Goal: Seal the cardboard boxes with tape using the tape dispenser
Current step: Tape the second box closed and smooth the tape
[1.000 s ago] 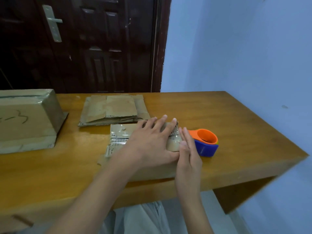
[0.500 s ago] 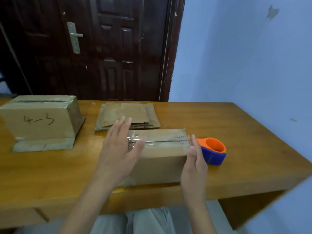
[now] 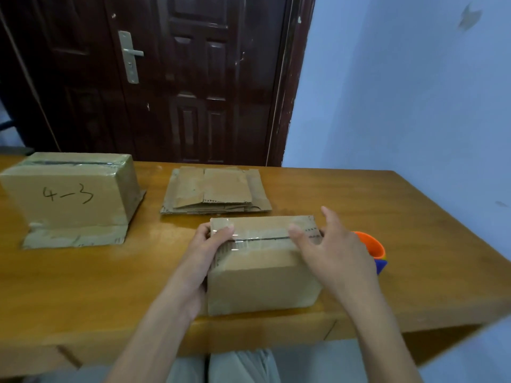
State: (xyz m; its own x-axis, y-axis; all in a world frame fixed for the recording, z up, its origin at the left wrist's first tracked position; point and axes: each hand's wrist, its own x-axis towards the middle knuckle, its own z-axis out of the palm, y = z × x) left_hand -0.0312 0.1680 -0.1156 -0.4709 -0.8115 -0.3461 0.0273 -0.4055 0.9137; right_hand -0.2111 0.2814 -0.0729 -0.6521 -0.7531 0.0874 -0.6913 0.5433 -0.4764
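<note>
— Wooden table before a dark door and a blue wall. Where's the box?

— Cardboard box sits at the near edge, clear tape along its top seam.

— Hands?

— Left hand grips the box's left end, thumb on top. Right hand rests on the right end, fingers loosely spread.

— Dispenser?

— Tape dispenser just right, behind that hand. Sealed box far left; flattened cardboard behind.

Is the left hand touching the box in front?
Touching. The head view shows the left hand gripping the box's left end, thumb on the taped top.
</note>
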